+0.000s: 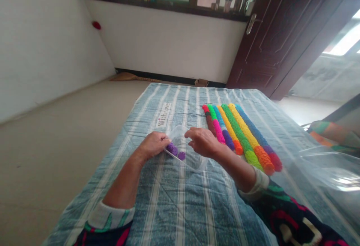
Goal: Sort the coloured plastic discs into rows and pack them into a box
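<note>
The left grip (152,144) is closed on the left rim of a clear container (177,136), thumb and fingers pinched together at the edge. Inside the container, just beside those fingertips and a little nearer the wearer, lies a short purple stack (172,149) of thin textured pieces, with a single purple disc (181,156) slightly to its right. The right grip (201,141) hangs over the container's right side, palm down, its fingers curled toward the left grip and well apart from it; the fingertips are partly hidden, so whether they have hold of anything cannot be told. Immediately right of the right grip and beyond it, seven colored rows (239,133) of similar pieces lie side by side on the striped cloth (168,208), running from red and brown nearest that grip to blue, purple and red farthest off. The right hand and wrist overlap the near ends of the closest rows in this view. Beyond the left grip, the printed words "With love" (163,114) show on the cloth. Well to the right of the right grip, past the rows, sits another clear container (329,161), partly blurred.
</note>
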Demonstrator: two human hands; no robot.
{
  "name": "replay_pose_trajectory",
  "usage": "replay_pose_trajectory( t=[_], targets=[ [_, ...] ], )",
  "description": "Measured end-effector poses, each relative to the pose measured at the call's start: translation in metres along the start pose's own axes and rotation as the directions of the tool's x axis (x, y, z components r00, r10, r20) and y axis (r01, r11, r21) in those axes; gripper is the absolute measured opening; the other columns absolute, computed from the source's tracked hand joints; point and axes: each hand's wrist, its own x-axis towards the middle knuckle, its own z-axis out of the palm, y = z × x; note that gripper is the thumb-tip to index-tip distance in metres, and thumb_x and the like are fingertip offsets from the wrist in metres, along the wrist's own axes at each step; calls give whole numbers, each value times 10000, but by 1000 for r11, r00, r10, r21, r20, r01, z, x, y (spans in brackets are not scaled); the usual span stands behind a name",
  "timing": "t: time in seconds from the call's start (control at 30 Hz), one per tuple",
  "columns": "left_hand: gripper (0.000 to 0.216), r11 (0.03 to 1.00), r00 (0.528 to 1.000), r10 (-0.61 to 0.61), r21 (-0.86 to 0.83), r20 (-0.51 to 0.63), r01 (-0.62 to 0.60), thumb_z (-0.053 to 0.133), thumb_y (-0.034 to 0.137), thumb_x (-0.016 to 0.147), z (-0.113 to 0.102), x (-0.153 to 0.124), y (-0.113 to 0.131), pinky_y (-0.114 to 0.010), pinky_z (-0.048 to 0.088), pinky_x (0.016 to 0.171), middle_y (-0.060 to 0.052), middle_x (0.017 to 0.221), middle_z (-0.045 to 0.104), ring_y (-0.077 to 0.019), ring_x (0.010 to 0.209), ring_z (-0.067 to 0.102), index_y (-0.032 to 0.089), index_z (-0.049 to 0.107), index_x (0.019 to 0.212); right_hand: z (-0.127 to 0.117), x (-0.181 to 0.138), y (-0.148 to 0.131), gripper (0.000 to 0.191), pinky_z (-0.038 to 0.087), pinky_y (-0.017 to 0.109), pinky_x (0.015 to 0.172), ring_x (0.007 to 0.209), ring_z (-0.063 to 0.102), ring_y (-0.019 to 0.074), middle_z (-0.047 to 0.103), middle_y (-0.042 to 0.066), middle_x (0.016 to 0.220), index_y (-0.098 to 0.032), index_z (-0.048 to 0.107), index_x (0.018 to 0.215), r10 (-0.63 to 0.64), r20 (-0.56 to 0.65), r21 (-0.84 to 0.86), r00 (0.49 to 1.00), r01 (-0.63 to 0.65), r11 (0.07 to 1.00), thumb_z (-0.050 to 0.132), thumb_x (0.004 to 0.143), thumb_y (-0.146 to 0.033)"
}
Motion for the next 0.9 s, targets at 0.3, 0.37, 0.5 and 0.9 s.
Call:
replay_pose_trajectory(
  t=[0.3, 0.37, 0.5, 0.9],
  targets=[
    [529, 999, 996, -37, 30, -80, 40, 620, 445, 651, 6, 0, 6, -260, 435, 633, -12, 709, 618, -190, 694, 594, 121, 644, 1068, 18, 16, -27, 236, 473, 309, 629, 831, 672, 278, 719, 131, 870, -152, 729, 933, 14, 243, -113, 970, 14, 994, 658, 761, -298],
    [658, 998, 995, -43, 36, -90, 47, 657, 368, 621, 9, 0, 10, -268, 459, 695, -44, 822, 655, -208, 775, 624, 102, 562, 1216, 23, 18, -27, 232, 473, 308, 620, 806, 675, 273, 718, 133, 854, -152, 733, 931, 17, 252, -108, 968, 11, 994, 630, 770, -285],
    [799, 997, 996, -42, 62, -79, 47, 675, 243, 584, 15, -1, 14, -261, 466, 717, -105, 1001, 670, -227, 869, 643, 116, 444, 1339, 27, 19, -24, 218, 453, 291, 593, 776, 674, 262, 722, 132, 849, -154, 739, 912, 19, 258, -83, 966, 2, 997, 629, 760, -265],
    [775, 998, 1000, 4, -56, -7, -4, 645, 251, 610, 12, -2, 16, -280, 483, 745, -62, 864, 685, -230, 841, 653, 55, 446, 1333, 43, 32, -17, 202, 404, 231, 630, 799, 654, 179, 731, 53, 868, -189, 739, 920, -9, 173, 43, 985, 2, 999, 571, 807, -194]
  ],
)
